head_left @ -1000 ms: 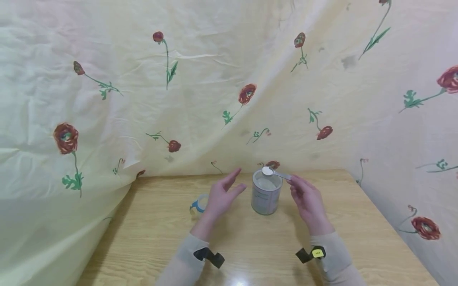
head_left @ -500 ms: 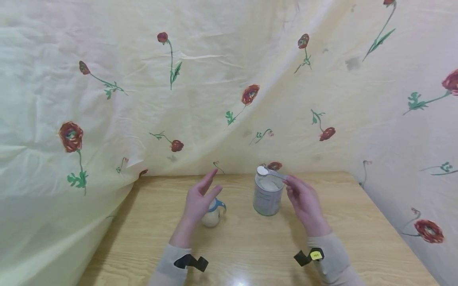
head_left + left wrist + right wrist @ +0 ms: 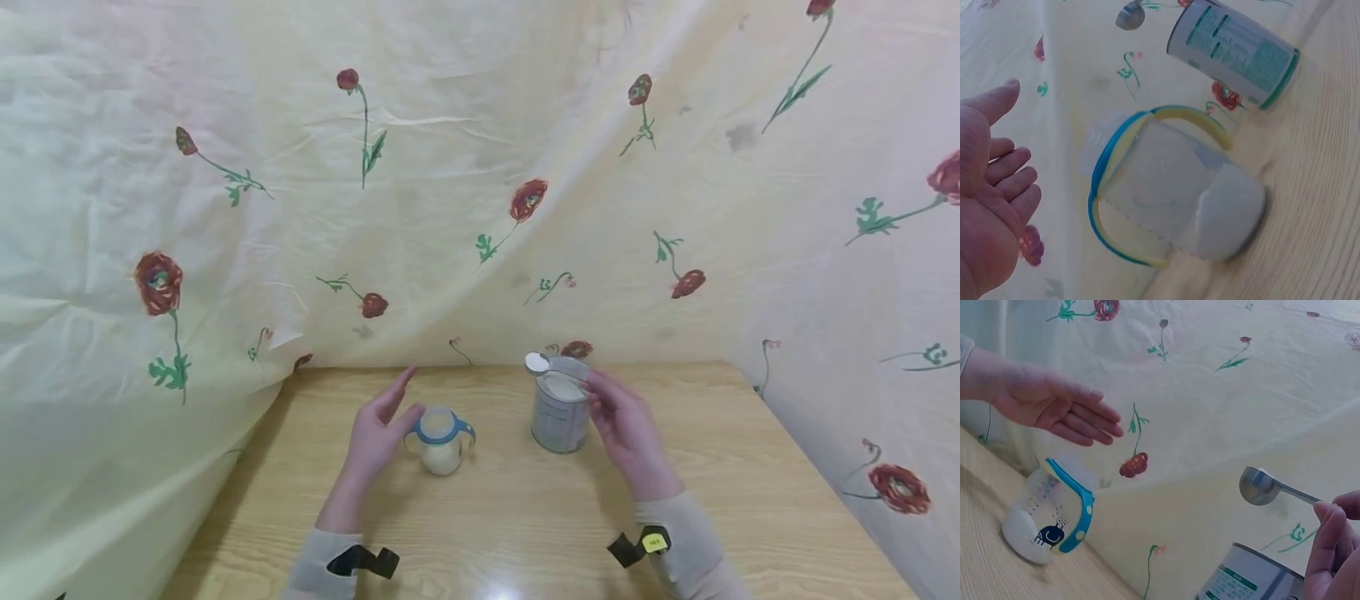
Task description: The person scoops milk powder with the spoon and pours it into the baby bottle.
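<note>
My right hand (image 3: 626, 429) pinches the handle of a metal measuring spoon (image 3: 537, 362), its bowl heaped with white powder. The spoon is held level above the left rim of an open powder can (image 3: 559, 421); in the right wrist view the spoon's bowl (image 3: 1259, 486) hangs apart from the can. To the left stands an open baby bottle (image 3: 441, 457) with a blue collar and two side handles. White contents fill the bottle's lower part (image 3: 1232, 212). My left hand (image 3: 377, 435), fingers extended, hovers just left of the bottle; the left wrist view has the hand (image 3: 991, 194) holding nothing.
The bottle and can stand upright on a light wooden table (image 3: 510, 508), with a gap between them. A pale cloth (image 3: 450, 250) printed with red flowers hangs behind the table and along both its sides.
My left hand has moved left, from between the bottle and can to the bottle's far side, uncovering the bottle. The right hand has carried the filled spoon slightly left over the can's rim.
</note>
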The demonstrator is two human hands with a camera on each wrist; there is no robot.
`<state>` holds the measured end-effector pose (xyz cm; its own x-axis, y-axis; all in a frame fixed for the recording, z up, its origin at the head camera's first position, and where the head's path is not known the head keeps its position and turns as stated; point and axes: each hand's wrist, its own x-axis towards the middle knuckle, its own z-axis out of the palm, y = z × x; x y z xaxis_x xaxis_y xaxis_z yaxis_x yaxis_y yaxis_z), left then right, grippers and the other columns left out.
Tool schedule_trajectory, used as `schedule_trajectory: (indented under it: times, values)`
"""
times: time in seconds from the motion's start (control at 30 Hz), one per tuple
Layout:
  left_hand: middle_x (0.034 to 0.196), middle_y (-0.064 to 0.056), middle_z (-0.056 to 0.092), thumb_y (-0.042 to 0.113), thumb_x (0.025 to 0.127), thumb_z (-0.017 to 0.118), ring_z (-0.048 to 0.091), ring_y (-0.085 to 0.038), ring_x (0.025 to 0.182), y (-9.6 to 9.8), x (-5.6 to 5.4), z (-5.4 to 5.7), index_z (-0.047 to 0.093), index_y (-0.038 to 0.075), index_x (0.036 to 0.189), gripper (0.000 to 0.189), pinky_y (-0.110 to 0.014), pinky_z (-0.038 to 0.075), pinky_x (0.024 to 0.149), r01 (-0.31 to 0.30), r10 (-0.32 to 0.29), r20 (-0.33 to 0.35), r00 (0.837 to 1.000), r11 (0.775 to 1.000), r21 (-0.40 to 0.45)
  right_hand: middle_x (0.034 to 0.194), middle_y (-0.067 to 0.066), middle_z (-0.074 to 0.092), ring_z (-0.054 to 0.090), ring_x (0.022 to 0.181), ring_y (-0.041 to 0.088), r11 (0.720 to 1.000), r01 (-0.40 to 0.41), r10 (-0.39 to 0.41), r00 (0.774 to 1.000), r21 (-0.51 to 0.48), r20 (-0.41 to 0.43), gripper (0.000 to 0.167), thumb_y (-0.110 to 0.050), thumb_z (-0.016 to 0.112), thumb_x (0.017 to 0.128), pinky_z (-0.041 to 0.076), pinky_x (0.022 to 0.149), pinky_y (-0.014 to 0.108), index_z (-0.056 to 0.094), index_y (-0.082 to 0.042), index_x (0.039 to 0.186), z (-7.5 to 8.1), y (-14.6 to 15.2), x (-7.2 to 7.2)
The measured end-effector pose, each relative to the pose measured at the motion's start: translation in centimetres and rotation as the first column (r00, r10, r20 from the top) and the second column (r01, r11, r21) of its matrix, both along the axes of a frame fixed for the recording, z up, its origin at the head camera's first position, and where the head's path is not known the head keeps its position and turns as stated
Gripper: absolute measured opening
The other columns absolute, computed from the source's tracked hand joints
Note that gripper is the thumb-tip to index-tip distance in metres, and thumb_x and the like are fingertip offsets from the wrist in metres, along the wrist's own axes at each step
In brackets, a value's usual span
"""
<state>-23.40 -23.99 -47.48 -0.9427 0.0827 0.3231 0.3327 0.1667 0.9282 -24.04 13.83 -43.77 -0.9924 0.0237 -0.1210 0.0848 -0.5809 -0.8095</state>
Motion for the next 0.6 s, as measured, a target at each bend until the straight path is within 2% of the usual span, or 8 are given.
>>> schedule_trajectory:
  times: [0.3,0.47,0.6]
  values:
    - [0.171,-0.005,0.038,0.02,0.104,0.074,0.033,-0.03,0.157,-1.7,0.0,-1.2,0.046,0.017,0.164,0.066,-0.036,0.028,0.126,0.063,-0.063,0.005,0.998,0.998,-0.014,0.09,-0.002,0.076,0.065,0.075,0.002,1.0,0.004,-0.004,1.0,-0.009,0.009,0.015,-0.005,0.063,0.106,0.054,0.069,0.01,0.075,-0.014,0.104,-0.1,-1.2,-0.1]
    - [0.169,-0.001,0.041,0.021,0.104,0.074,0.034,-0.029,0.157,-2.4,0.0,-1.4,0.044,0.017,0.164,0.068,-0.04,0.027,0.127,0.083,-0.082,0.015,0.997,0.995,-0.064,0.091,-0.002,0.076,0.065,0.076,0.003,1.0,0.0,0.0,1.0,-0.005,0.017,0.014,-0.004,0.064,0.106,0.055,0.07,0.01,0.075,-0.014,0.106,-0.2,-1.3,-0.2]
    - [0.168,0.0,0.043,0.02,0.102,0.076,0.035,-0.03,0.156,-2.9,-0.3,-1.2,0.045,0.013,0.164,0.069,-0.044,0.027,0.127,0.11,-0.109,0.012,0.994,0.989,-0.1,0.09,-0.002,0.076,0.065,0.074,0.003,1.0,-0.018,0.018,1.0,-0.021,0.009,0.016,-0.006,0.064,0.106,0.055,0.069,0.011,0.078,-0.015,0.103,-0.3,-1.2,-0.3]
